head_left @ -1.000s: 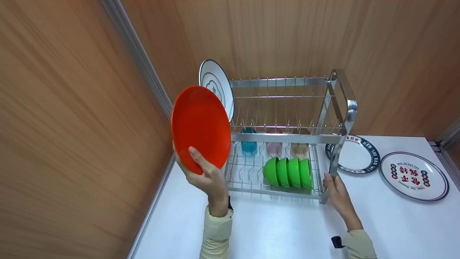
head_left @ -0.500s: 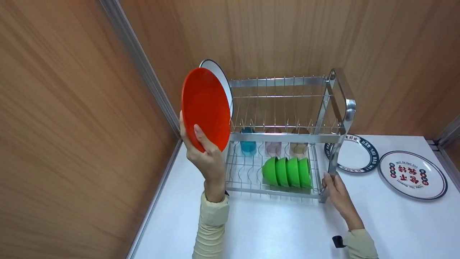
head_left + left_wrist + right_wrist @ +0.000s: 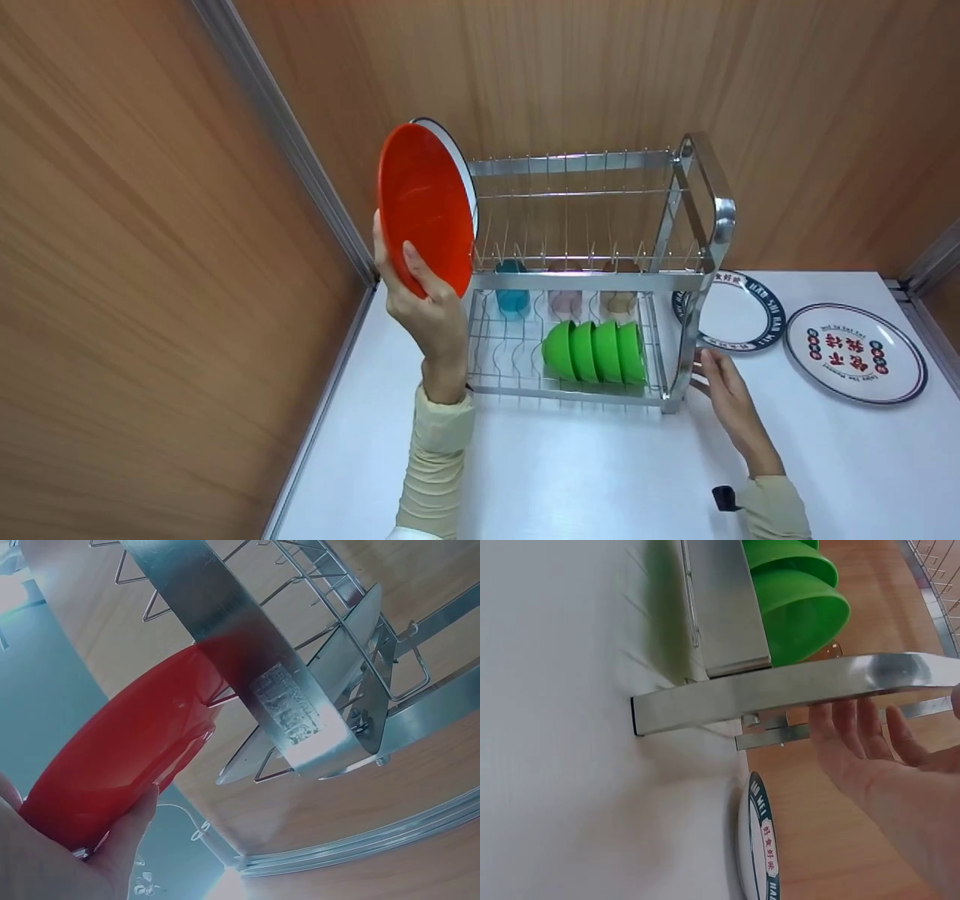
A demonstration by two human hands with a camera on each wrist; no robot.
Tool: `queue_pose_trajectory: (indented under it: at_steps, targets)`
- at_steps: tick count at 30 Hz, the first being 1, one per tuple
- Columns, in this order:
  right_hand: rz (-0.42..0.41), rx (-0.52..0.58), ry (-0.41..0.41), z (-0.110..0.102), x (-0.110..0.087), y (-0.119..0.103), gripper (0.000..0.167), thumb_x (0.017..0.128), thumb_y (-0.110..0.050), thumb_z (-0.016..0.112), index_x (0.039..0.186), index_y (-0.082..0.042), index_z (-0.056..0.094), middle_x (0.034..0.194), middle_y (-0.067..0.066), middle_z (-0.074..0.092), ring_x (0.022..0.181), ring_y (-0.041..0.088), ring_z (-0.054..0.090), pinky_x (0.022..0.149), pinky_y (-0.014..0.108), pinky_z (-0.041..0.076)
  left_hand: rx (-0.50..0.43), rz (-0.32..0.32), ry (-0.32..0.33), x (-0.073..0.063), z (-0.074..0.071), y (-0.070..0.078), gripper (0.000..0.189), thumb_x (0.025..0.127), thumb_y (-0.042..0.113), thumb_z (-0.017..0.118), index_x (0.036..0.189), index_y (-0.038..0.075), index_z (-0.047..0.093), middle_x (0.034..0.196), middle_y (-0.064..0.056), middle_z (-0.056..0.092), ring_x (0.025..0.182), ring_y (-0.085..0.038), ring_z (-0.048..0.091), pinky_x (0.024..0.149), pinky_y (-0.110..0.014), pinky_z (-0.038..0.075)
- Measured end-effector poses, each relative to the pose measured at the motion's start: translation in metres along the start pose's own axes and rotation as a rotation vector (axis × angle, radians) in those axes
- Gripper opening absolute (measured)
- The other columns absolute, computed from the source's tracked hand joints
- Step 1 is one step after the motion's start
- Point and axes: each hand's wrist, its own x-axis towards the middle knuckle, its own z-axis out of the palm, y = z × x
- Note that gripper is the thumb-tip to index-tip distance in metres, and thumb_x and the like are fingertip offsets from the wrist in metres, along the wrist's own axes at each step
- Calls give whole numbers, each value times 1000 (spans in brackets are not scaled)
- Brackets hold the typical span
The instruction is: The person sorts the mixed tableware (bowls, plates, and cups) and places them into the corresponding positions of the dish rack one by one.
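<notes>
My left hand (image 3: 427,319) holds a red plate (image 3: 420,199) upright at the left end of the metal dish rack (image 3: 585,282), thumb on its face and fingers behind. In the left wrist view the plate's rim (image 3: 150,705) meets the rack's upper front rail (image 3: 232,645). A white plate (image 3: 459,161) with a dark rim stands in the upper tier, mostly hidden behind the red one. At the rack's right leg (image 3: 688,345) is my right hand (image 3: 735,401), fingers loose and thumb apart from the metal; in the right wrist view its fingertips (image 3: 845,709) are right at the bar.
Several green bowls (image 3: 596,352) lie nested sideways on the lower tier. Behind them are blue (image 3: 513,300), pink (image 3: 565,301) and tan (image 3: 619,301) cups. Right of the rack, a blue-bordered plate (image 3: 739,315) and a plate with red lettering (image 3: 855,364) lie on the white table (image 3: 562,465).
The red plate in my left hand has moved up and slightly right, over the white plate. My right hand has loosened from the rack's leg and shifted a little right.
</notes>
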Motion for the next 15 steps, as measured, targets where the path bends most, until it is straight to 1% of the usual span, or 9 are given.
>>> queue_pose_trajectory:
  at_steps: [2, 4, 7, 9, 12, 15]
  targets:
    - [-11, 8, 20, -6, 0, 1, 67, 111, -49, 28, 154, 1, 25, 151, 19, 38, 118, -4, 50, 104, 18, 46, 7, 3, -9, 2, 2, -1, 44, 102, 1, 58, 145, -2, 46, 138, -16, 62, 119, -23, 65, 89, -39, 60]
    - [-2, 5, 50, -12, 0, 3, 68, 111, -49, 29, 155, 1, 22, 151, 15, 38, 120, -3, 51, 103, 16, 46, 11, 9, -25, 3, 5, -2, 44, 103, 2, 58, 145, -1, 46, 138, -15, 62, 120, -23, 64, 89, -38, 60]
    - [39, -11, 108, -23, -1, 7, 72, 110, -52, 29, 158, 0, 18, 152, 11, 34, 126, 4, 49, 103, 15, 45, 24, 24, -39, 4, 9, -5, 44, 102, 2, 59, 145, -1, 47, 139, -15, 62, 121, -22, 64, 90, -38, 60]
    - [85, -20, 146, -30, -1, 9, 76, 108, -56, 30, 159, -2, 14, 155, 11, 30, 131, 10, 46, 104, 16, 45, 27, 31, -44, 4, 11, -7, 44, 103, 1, 58, 145, -1, 47, 139, -14, 62, 122, -21, 64, 90, -37, 59]
    - [143, -29, 196, -42, -2, 11, 79, 107, -57, 30, 161, -3, 8, 162, 18, 20, 139, 22, 39, 110, 22, 43, 38, 37, -50, 6, 15, -9, 44, 103, 1, 59, 145, 0, 47, 139, -13, 63, 122, -19, 64, 90, -36, 59]
    - [206, -23, 244, -54, -2, 14, 82, 106, -60, 30, 163, -6, 4, 166, 20, 13, 146, 28, 34, 114, 28, 40, 49, 40, -54, 6, 19, -11, 44, 102, 1, 59, 145, 0, 48, 139, -11, 63, 123, -18, 64, 91, -36, 59]
